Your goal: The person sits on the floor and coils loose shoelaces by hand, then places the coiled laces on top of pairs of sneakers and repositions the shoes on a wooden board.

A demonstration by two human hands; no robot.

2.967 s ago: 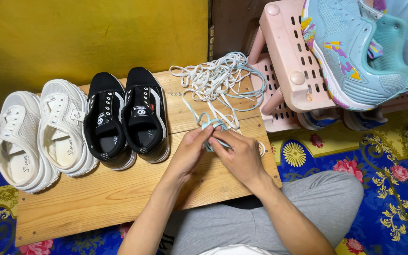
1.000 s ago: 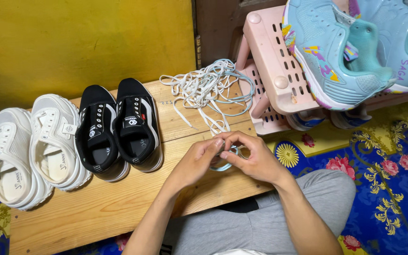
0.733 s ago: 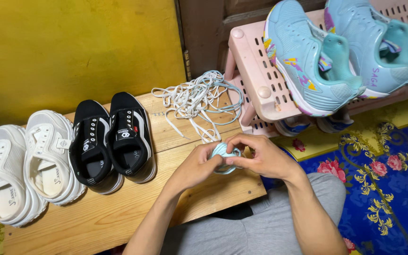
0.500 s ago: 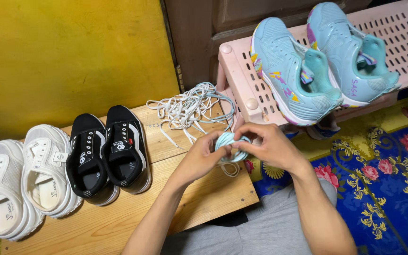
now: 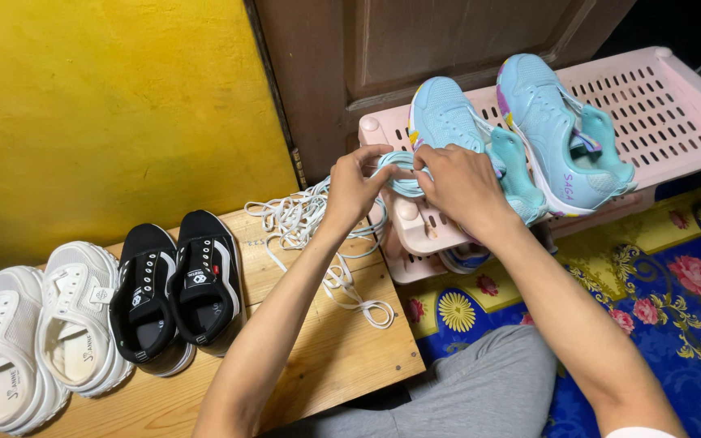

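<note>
Light blue shoelace (image 5: pixel 403 172), bundled into a small coil, held up between both hands over the front left corner of the pink plastic rack (image 5: pixel 675 113). Left hand (image 5: pixel 356 188) pinches the coil's left side, thumb and forefinger closed on it, other fingers curled. Right hand (image 5: pixel 462 183) grips the right side, fingers folded over the strands; how tight, cannot tell.

Key relation: coil's long axis runs roughly left-right, spanning the gap between the two hands, so both hands are equally on it. It sits just left of the nearer light blue sneaker (image 5: pixel 460 134), close to its toe, maybe touching; contact hidden by the right hand. The second light blue sneaker (image 5: pixel 561 134) lies further right on the same rack, well apart from the lace.

Below left of the hands, a loose pile of white laces (image 5: pixel 306 223) trails across the wooden board (image 5: pixel 318 357). Further left on the board: a pair of black sneakers (image 5: pixel 174 288), then a pair of white sneakers (image 5: pixel 38 332). Yellow wall (image 5: pixel 107 113) behind, dark wooden door (image 5: pixel 415 49) behind the rack, blue flowered rug (image 5: pixel 675 284) under the person's grey-trousered leg (image 5: pixel 488 397).
</note>
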